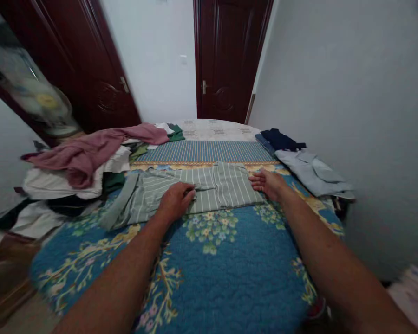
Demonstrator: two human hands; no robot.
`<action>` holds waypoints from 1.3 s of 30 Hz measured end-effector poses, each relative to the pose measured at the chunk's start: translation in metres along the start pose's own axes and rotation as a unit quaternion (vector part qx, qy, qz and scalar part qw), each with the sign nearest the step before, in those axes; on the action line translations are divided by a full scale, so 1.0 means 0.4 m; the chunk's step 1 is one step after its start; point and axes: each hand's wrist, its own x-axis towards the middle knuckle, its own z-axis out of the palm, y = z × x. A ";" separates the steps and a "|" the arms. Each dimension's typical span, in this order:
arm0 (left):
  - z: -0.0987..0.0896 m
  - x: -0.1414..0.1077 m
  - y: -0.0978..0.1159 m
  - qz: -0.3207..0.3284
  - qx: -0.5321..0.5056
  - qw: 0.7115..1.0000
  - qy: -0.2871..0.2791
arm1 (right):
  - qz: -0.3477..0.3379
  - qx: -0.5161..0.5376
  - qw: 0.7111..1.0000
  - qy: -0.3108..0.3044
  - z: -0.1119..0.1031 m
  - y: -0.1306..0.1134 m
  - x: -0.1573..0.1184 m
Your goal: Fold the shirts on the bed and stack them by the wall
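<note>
A grey-green shirt (202,197) with white stripes lies folded into a long strip across the bed-like surface. Its left end (120,208) fans out loosely, while the right part is flat and squared. My left hand (176,202) rests on the middle of the shirt with its fingers curled and pinching the cloth, which puckers beside the fingertips. At the shirt's right edge is my right hand (268,184), its fingers stretched out beside or lightly against the fabric, gripping nothing.
A blue floral quilt (230,269) covers the surface. To the left is a heap of clothes topped by a pink garment (90,153). On the right lie a folded light blue garment (313,171) and a navy one (282,139), near the wall. Dark red doors (230,55) stand beyond.
</note>
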 end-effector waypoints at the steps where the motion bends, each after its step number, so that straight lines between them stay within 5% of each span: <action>1: 0.001 0.001 0.000 -0.001 0.002 1.000 0.002 | 0.001 0.002 1.000 -0.003 -0.004 0.002 0.001; 7: -0.004 0.005 0.007 -0.007 0.004 1.000 -0.004 | -0.017 -0.001 1.000 0.025 -0.019 0.004 0.010; 18: -0.014 0.008 0.017 -0.014 0.015 1.000 -0.016 | 0.012 0.070 0.997 -0.038 -0.041 -0.001 0.011; 39: -0.013 0.012 0.015 -0.013 0.001 1.000 -0.008 | 0.009 0.123 0.992 -0.030 -0.045 0.006 0.012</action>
